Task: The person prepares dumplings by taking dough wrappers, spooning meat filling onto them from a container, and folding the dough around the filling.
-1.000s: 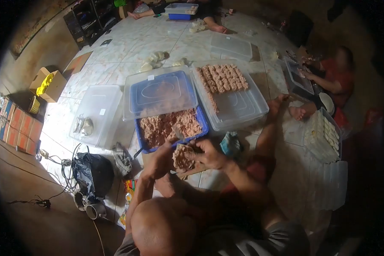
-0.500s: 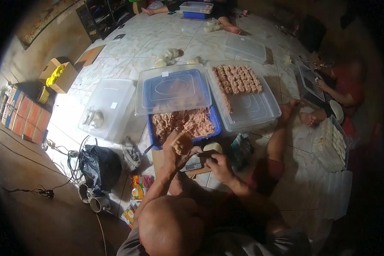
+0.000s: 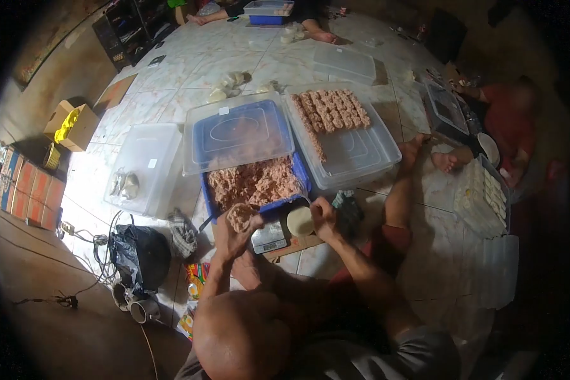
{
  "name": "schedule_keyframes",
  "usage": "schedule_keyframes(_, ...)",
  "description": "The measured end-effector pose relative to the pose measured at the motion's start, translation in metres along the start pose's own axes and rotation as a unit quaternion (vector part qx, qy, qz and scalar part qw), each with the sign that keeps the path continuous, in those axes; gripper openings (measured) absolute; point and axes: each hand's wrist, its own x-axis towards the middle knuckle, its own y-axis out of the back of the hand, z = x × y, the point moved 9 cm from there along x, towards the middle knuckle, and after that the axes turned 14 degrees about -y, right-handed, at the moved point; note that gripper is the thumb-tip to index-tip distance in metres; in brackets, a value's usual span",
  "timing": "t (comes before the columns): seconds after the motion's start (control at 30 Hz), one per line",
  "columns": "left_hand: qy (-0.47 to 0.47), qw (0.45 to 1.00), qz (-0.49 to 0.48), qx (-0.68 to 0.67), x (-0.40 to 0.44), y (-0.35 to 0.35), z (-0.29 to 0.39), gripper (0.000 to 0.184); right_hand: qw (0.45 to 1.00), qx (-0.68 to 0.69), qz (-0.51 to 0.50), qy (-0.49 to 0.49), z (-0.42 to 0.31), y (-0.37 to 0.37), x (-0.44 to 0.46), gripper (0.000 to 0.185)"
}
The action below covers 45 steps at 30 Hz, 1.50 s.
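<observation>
My left hand (image 3: 229, 239) is cupped around a dumpling (image 3: 240, 217), a pale wrapper with pink minced filling, near the front edge of the blue tub (image 3: 210, 201). Ground meat mixture (image 3: 259, 180) fills the uncovered front of that tub. To the right, my right hand (image 3: 326, 220) is closed on a thin tool (image 3: 303, 199), mostly hidden, its kind unclear, close to the tub's front right corner. Between my hands are a small digital scale (image 3: 270, 238) and a round stack of pale wrappers (image 3: 299, 221).
A clear lid (image 3: 193, 142) covers the tub's back. Dumplings in rows (image 3: 332, 109) occupy part of a clear tray (image 3: 354, 158). Cloths (image 3: 185, 229), a black bag (image 3: 139, 253) and cables lie left. Another person (image 3: 510, 120) sits at right beside a filled container (image 3: 481, 196).
My hands have moved apart, the left with the dumpling to the left, the right lifting the tool away toward the tub. The wrapper stack shows more fully. The whole view has shifted slightly.
</observation>
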Motion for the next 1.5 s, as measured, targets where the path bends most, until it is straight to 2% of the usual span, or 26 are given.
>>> schedule_keyframes(0.07,-0.035,0.998,0.002,0.049,0.007,0.003,0.010,0.044,0.997,-0.068,0.007,0.025,-0.001,0.015,-0.015,0.009)
schedule_keyframes(0.13,-0.019,0.991,0.095,-0.096,-0.001,0.006,0.008,0.048,0.993,-0.114,0.029,0.006,-0.006,0.032,-0.037,0.010)
schedule_keyframes(0.2,-0.010,0.997,0.049,-0.051,-0.002,0.004,0.003,0.053,0.994,-0.105,-0.001,-0.035,-0.003,0.033,-0.038,0.015)
schedule_keyframes(0.27,-0.092,0.996,0.012,-0.016,0.000,0.001,0.007,0.059,0.998,-0.050,0.036,0.033,-0.003,0.030,-0.028,0.014)
schedule_keyframes(0.4,-0.059,0.986,0.151,0.036,0.009,-0.001,0.031,0.056,0.997,0.034,0.048,0.040,-0.044,0.018,-0.008,0.020)
schedule_keyframes(0.47,-0.077,0.988,0.135,-0.002,0.010,-0.006,0.038,0.051,1.000,0.017,0.012,0.013,-0.022,0.006,0.004,0.020)
schedule_keyframes(0.5,-0.065,0.990,0.120,0.025,0.006,-0.005,0.032,0.048,1.000,0.007,-0.008,-0.004,0.011,-0.007,0.007,0.020)
schedule_keyframes(0.53,-0.051,0.992,0.104,0.052,0.004,-0.003,0.026,0.045,0.999,-0.003,-0.028,-0.022,0.000,-0.005,0.003,0.020)
schedule_keyframes(0.57,-0.041,0.987,0.085,0.133,0.004,0.000,0.022,0.044,0.984,-0.133,-0.090,-0.074,0.003,0.007,-0.011,0.022)
schedule_keyframes(0.6,-0.030,0.974,0.065,0.214,0.005,0.004,0.019,0.044,0.984,-0.135,-0.090,-0.075,0.013,0.011,-0.015,0.022)
schedule_keyframes(0.67,-0.063,0.995,0.072,-0.038,-0.001,0.000,0.020,0.038,0.990,-0.036,-0.065,-0.120,0.044,0.026,-0.035,0.028)
schedule_keyframes(0.7,-0.057,0.993,0.035,-0.093,-0.002,-0.005,0.018,0.044,0.989,-0.039,-0.066,-0.127,0.047,0.029,-0.045,0.028)
schedule_keyframes(0.77,-0.026,0.991,0.066,-0.114,0.000,-0.014,0.020,0.049,0.998,0.032,-0.016,0.045,-0.003,0.049,-0.061,0.028)
schedule_keyframes(0.8,0.002,0.986,0.102,-0.132,0.001,-0.014,0.022,0.055,0.998,0.033,-0.024,0.052,-0.024,0.052,-0.067,0.028)
schedule_keyframes(0.83,-0.028,0.993,0.072,-0.083,0.007,-0.016,0.037,0.063,0.977,0.163,-0.121,-0.066,-0.029,0.043,-0.072,0.026)
schedule_keyframes(0.87,-0.057,0.996,0.066,-0.035,0.013,-0.019,0.046,0.064,0.917,0.281,-0.216,-0.183,-0.027,0.025,-0.081,0.024)
schedule_keyframes(0.9,-0.067,0.992,0.072,-0.076,0.015,-0.022,0.041,0.064,0.895,0.303,-0.254,-0.207,-0.019,0.010,-0.088,0.019)
schedule_keyframes(1.0,-0.079,0.986,0.077,-0.128,0.019,-0.029,0.033,0.063,0.923,0.240,-0.291,-0.077,-0.042,-0.017,-0.087,0.021)
schedule_keyframes(1.07,-0.076,0.985,0.071,-0.140,0.024,-0.031,0.019,0.062,0.966,0.139,-0.207,0.065,-0.067,-0.016,-0.089,0.016)
schedule_keyframes(1.13,-0.085,0.996,-0.022,0.017,0.025,-0.041,0.012,0.058,0.980,0.001,-0.095,0.174,-0.075,-0.015,-0.086,0.014)
schedule_keyframes(1.2,-0.088,0.995,0.025,0.026,0.023,-0.029,0.018,0.056,0.989,0.000,-0.068,0.132,-0.080,0.008,-0.085,0.016)
schedule_keyframes(1.3,-0.049,0.998,0.043,-0.019,0.018,-0.019,0.037,0.057,0.972,0.136,-0.191,-0.019,-0.035,-0.001,-0.079,0.017)
schedule_keyframes(1.33,-0.038,0.998,0.034,-0.025,0.018,-0.019,0.045,0.057,0.972,0.138,-0.189,-0.023,-0.038,0.001,-0.084,0.017)
schedule_keyframes(1.4,-0.023,0.999,0.020,-0.037,0.020,-0.020,0.055,0.058,0.931,0.189,-0.308,-0.060,-0.046,-0.012,-0.100,0.019)
schedule_keyframes(1.43,-0.022,0.996,-0.026,-0.087,0.019,-0.025,0.045,0.055,0.920,0.212,-0.321,-0.075,-0.040,-0.019,-0.104,0.019)
schedule_keyframes(1.5,-0.026,0.994,-0.011,-0.105,0.018,-0.024,0.038,0.054,0.887,0.262,-0.363,-0.117,-0.039,-0.034,-0.113,0.017)
